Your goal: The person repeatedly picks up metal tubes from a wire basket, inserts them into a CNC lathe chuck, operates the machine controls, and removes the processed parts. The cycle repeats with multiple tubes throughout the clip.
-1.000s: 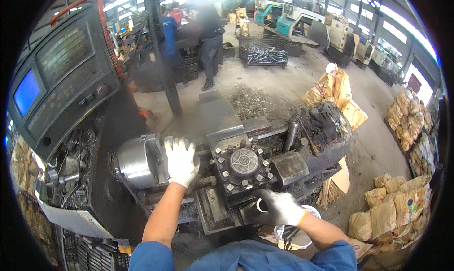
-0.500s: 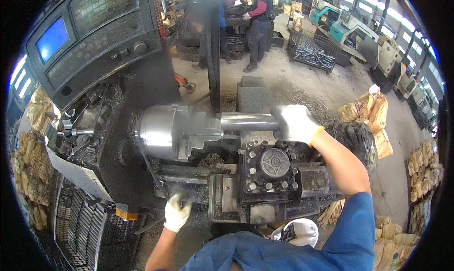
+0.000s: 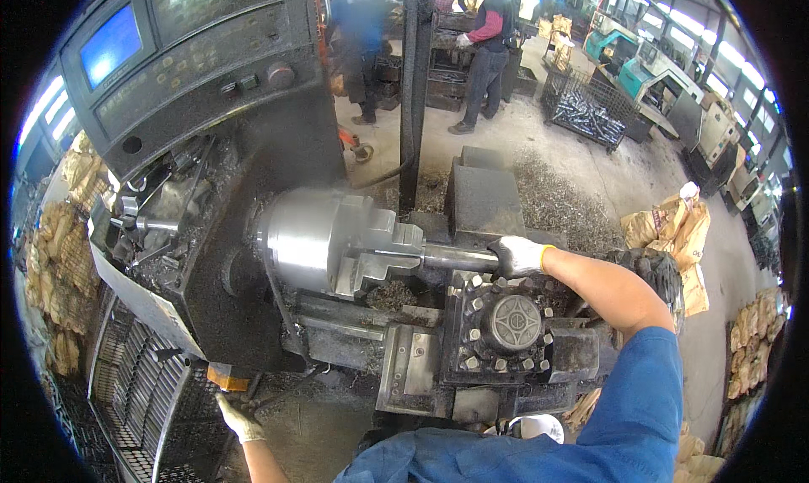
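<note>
My right hand, in a white glove with a dark palm side, is closed round the outer end of a smooth metal bar. The bar lies level, its other end between the stepped jaws of a shiny lathe chuck. Low on the left, my gloved left hand is beside a small orange-yellow box on the machine's front. Its fingers stretch up towards the box; whether they touch it I cannot tell. Below the bar sits a square tool post ringed with bolts.
A control panel with a blue screen rises at the left. Metal chips cover the lathe bed and the floor behind. Paper sacks stand at the right, a wire bin of metal parts farther back. Several people work beyond a dark post.
My left hand has moved left and down to the orange-yellow box. Less of the bar shows between the jaws and my right hand, which has stopped blurring. The whole view has shifted slightly.
</note>
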Demonstrator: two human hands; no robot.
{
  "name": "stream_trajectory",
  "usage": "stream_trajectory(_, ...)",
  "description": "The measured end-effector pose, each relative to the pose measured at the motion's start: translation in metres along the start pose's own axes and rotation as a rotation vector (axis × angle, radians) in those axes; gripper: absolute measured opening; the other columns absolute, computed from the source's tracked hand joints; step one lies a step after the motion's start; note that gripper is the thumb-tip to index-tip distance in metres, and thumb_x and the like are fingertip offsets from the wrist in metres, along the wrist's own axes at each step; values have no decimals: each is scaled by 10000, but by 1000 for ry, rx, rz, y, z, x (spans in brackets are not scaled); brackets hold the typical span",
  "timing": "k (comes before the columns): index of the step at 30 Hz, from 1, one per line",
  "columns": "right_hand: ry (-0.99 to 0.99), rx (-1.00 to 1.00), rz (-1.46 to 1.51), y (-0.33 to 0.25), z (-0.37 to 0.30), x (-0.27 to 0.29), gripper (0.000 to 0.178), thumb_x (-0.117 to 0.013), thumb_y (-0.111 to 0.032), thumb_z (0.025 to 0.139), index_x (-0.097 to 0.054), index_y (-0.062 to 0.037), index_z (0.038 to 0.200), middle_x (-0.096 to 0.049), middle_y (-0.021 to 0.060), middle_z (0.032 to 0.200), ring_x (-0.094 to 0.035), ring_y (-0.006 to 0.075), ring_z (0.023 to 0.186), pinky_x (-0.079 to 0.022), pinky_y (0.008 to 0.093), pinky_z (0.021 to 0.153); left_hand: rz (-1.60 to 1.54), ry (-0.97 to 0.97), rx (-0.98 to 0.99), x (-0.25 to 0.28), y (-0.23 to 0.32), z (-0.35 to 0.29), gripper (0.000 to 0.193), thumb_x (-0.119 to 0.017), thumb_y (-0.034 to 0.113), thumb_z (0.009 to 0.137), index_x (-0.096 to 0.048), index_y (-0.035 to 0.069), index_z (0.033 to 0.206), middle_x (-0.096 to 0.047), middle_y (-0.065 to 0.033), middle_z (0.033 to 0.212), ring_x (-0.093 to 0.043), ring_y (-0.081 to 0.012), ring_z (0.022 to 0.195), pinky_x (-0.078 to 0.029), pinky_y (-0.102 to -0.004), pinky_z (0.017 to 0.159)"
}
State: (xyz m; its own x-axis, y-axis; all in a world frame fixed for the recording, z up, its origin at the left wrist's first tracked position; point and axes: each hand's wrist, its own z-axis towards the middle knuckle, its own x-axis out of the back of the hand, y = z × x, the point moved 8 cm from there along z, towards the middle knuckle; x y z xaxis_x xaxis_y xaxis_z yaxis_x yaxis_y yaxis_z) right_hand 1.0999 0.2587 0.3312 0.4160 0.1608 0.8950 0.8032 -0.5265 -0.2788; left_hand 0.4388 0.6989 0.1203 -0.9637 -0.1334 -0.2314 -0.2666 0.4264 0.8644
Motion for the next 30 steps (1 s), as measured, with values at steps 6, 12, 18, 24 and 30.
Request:
stream_trajectory(6, -41, -24, -116, -13, 10, 2, 498, -809, -272, 821, -722, -18, 1241, -777, 278, 1074, -759, 432, 983, -598, 506, 835, -78, -23, 63, -1, -10, 12, 577, -544, 720, 1015, -647, 191, 1222, -672, -53, 1190, -633, -292, 1030, -456, -473, 691)
stream_trajectory(12, -74, -109, 63, -43, 37, 8, 741, -870, -348, 771, -663, -37, 1410, -797, 226, 1055, -770, 389, 969, -600, 476, 866, -23, -161, 141, 14, -19, 41, 623, -581, 749, 973, -637, 253, 1347, -644, -41, 1320, -590, -288, 1144, -428, -477, 793)
stream_trajectory(18, -45, -78, 556, -116, 89, 40, 843, -799, -219, 824, -426, -4, 1548, -733, 167, 1130, -706, 240, 987, -589, 390, 842, -33, -221, 183, -3, -3, 25, 374, -649, 653, 971, -665, 284, 1031, -626, 9, 883, -533, -214, 706, -425, -464, 663)
stream_trajectory(24, 330, 14, 143, -110, 35, 57, 794, -791, -317, 865, -534, -50, 1568, -742, 249, 1268, -739, 360, 1158, -597, 440, 980, 273, -191, -249, -8, 15, 17, 412, -573, 385, 1117, -696, 31, 1287, -736, -53, 1178, -683, -177, 1047, -531, -373, 865)
stream_trajectory(30, 1375, -244, 43, -71, -243, 75, 335, -732, -29, 945, -717, 8, 1278, -808, 178, 1003, -781, 235, 855, -628, 365, 808, 889, 125, -726, -28, 86, -77, 559, -590, 367, 1124, -549, -73, 1465, -685, -280, 1365, -676, -395, 1212, -504, -457, 1079)
